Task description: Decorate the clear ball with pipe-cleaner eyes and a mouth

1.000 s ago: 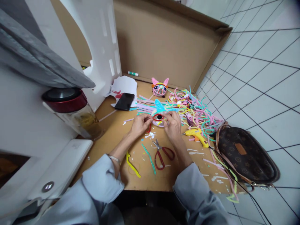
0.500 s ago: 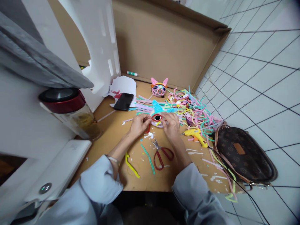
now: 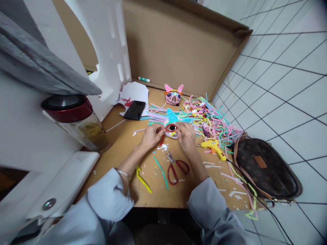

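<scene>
A white head-like piece (image 3: 170, 134) with blue pointed horns (image 3: 172, 115) lies at the table's middle. Over its black eye spot (image 3: 172, 128) runs a red pipe cleaner (image 3: 168, 126) bent in a loop. My left hand (image 3: 152, 135) pinches the loop's left side between thumb and fingertips, and a red end hangs below. On the right, my right hand (image 3: 186, 134) has its fingertips closed at the loop's other side. Red-handled scissors (image 3: 176, 167) lie below the hands, beside a teal strip (image 3: 161, 173) and a yellow strip (image 3: 143, 180).
Pipe cleaners (image 3: 214, 119) are heaped at the right, near a yellow glue gun (image 3: 214, 148) and a brown bag (image 3: 268, 168). A pink figure (image 3: 173, 97) stands behind. To the left are a black phone (image 3: 135, 110) and a glass jar (image 3: 89, 131).
Both hands keep nearly the same place and grip. The horned piece looks very slightly shifted or tilted between them.
</scene>
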A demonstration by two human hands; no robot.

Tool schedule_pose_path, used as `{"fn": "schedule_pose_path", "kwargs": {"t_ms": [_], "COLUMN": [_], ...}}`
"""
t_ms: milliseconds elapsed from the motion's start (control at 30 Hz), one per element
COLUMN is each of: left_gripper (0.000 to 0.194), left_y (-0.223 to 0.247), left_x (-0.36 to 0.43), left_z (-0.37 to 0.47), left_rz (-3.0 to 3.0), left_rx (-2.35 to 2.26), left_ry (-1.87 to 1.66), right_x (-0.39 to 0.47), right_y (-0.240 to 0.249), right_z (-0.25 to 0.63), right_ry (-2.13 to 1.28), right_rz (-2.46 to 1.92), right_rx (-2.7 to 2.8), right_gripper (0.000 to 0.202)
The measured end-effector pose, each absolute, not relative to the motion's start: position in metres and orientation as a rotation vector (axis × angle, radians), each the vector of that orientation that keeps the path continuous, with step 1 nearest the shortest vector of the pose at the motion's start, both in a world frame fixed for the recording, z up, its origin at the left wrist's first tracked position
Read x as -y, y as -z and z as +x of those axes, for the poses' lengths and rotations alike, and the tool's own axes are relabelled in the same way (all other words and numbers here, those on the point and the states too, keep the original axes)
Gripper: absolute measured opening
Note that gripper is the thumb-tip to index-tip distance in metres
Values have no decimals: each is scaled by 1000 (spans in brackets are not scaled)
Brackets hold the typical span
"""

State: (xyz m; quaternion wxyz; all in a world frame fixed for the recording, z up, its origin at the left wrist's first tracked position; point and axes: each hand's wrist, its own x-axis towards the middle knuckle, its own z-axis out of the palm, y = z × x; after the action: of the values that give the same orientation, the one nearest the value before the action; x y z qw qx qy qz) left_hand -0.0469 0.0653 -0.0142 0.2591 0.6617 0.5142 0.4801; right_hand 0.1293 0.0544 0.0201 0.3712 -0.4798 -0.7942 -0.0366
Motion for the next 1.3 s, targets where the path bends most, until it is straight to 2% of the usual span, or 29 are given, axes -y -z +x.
{"fn": "schedule_pose_path", "kwargs": {"t_ms": [233, 467, 767, 1300], "left_gripper": [15, 22, 16, 18], "left_y": [18, 17, 15, 15], "left_x": [-67, -67, -68, -66], "left_z": [-47, -48, -51, -52], "left_rz": [1786, 1672, 1625, 1557], "left_rx": [-1407, -1382, -1466, -1252], "left_ry": [-1288, -1287, -1320, -1350], "right_x": [-55, -54, -55, -53], "right_y": [-17, -16, -14, -17], "right_z": [131, 130, 129, 127], "right_ry": [118, 170, 220, 228], "right_rz": [-1230, -1239, -1241, -1261], "right_rx": [2057, 2054, 2052, 2069], "right_gripper": [28, 29, 28, 27]}}
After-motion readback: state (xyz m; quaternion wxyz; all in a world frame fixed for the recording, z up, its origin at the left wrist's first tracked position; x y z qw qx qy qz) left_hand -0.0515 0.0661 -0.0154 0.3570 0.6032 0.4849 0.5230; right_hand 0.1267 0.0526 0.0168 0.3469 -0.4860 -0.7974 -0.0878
